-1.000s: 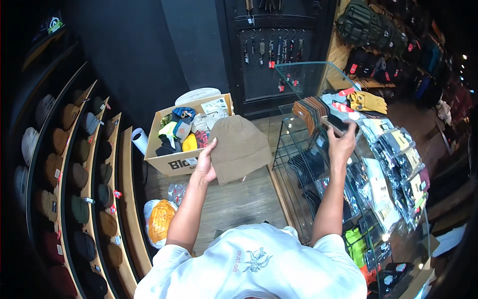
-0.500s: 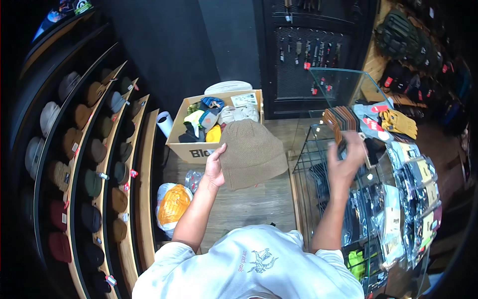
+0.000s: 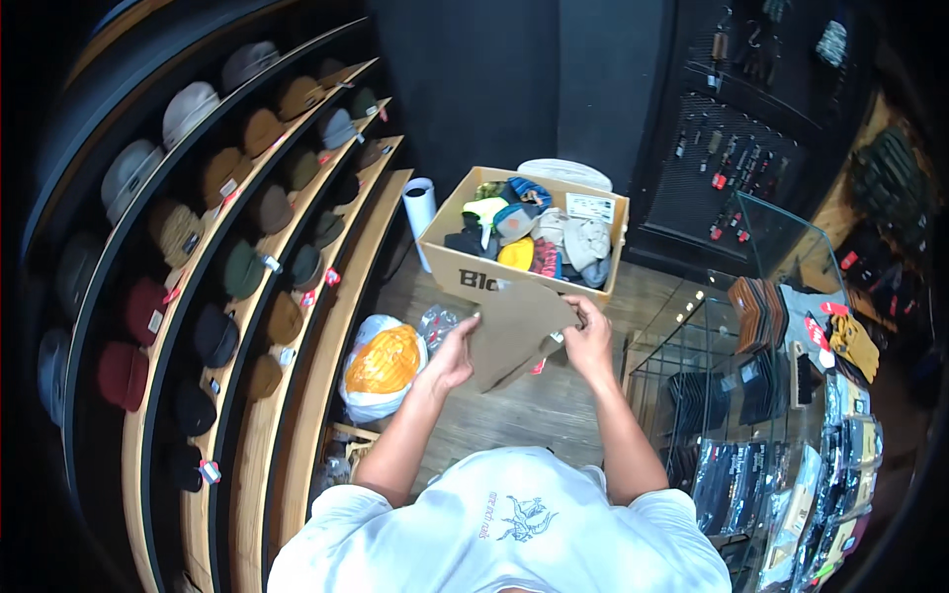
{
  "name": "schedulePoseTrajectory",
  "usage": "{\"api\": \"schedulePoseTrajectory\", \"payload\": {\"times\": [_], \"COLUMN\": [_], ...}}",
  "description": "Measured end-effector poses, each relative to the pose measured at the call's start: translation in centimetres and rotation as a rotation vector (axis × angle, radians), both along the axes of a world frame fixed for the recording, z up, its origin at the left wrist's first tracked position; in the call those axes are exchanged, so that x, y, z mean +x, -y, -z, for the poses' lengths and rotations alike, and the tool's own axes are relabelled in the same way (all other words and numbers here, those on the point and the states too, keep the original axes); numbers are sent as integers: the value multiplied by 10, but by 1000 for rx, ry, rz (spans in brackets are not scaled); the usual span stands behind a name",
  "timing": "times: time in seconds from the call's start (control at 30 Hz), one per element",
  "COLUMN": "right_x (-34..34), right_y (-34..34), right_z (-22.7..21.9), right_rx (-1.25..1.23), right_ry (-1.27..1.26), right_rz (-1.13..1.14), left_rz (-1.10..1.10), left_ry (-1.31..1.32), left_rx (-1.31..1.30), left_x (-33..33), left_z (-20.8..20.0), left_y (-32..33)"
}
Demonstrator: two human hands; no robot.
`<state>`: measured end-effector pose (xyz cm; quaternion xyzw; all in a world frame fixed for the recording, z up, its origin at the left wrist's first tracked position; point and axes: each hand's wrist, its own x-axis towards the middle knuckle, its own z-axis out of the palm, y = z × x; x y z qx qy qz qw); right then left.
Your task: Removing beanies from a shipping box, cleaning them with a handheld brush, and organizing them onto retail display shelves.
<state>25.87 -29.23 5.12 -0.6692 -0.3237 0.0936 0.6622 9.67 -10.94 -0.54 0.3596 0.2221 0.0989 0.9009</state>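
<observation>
A brown knit beanie [image 3: 516, 331] is held up in front of my chest, tilted, with its rim toward me. My left hand [image 3: 457, 354] grips its left edge, thumb on the near face. At the other edge my right hand [image 3: 588, 336] pinches the fabric, where a small white tag [image 3: 556, 338] shows beside the fingers. Just beyond the beanie stands an open cardboard box [image 3: 445, 255] full of caps and beanies in several colours. The beanie covers part of its front.
Curved wooden shelves [image 3: 306, 381] with rows of hats rise at my left. An orange bundle in a plastic bag [image 3: 384, 361] lies on the floor beside them, near a white paper roll [image 3: 420, 210]. A glass display case [image 3: 692, 346] with wallets and packaged goods stands at my right.
My right hand has come from above the glass case to the beanie and taken its right edge. The beanie has turned and tilted. My view has swung to the left.
</observation>
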Motion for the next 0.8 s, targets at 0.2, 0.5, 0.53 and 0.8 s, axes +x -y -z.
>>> {"api": "schedulePoseTrajectory", "payload": {"times": [0.2,0.5,0.53,0.8], "right_x": [-53,-116,-121,-153], "right_y": [-74,-129,-133,-165], "right_z": [25,13,11,34], "right_rx": [-221,-597,-664,-716], "right_ry": [126,545,525,462], "right_rz": [-13,-59,-73,-160], "left_rz": [-80,-591,-599,-424], "left_ry": [-237,-362,-354,-364], "left_rx": [447,1204,1273,1518], "left_x": [-60,-148,-159,-214], "left_z": [20,37,22,11], "left_y": [14,-42,-53,-116]}}
